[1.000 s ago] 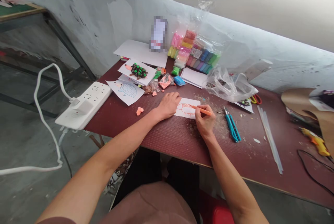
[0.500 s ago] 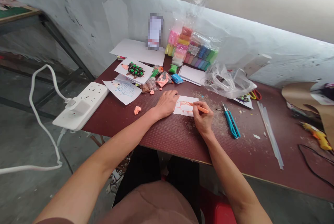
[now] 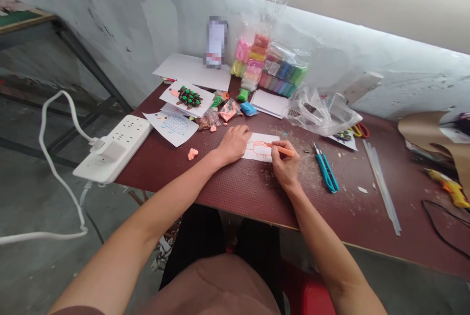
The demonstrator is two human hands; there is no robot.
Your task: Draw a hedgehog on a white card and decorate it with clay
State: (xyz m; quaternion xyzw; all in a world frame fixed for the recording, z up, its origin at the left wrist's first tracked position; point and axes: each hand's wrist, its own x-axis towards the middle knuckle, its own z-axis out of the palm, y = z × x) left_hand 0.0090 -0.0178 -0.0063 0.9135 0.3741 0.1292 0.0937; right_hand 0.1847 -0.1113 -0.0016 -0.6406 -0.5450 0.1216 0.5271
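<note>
We sit at a dark red table (image 3: 220,185), with a white power strip (image 3: 125,136) at nine o'clock of our paper sheet (image 3: 259,148) and a teal cutter (image 3: 325,170) between three and four. The sheet lies between our hands, an orange drawing on it. Our left hand (image 3: 234,145) rests palm-down on its nine o'clock edge, fingers extended, gripping nothing; our right (image 3: 287,167) pinches an orange pen (image 3: 282,150), tip at the drawing. The smallest things are crumbs (image 3: 265,170) at six o'clock.

If our left fingers bear too lightly, the sheet could twist under the pen and bend a line; grit beneath could jolt the tip, and our right hand could smear fresh ink.

Against the earliest frame, our whole view has slid slightly; hands, pen and sheet keep much the same arrangement.
</note>
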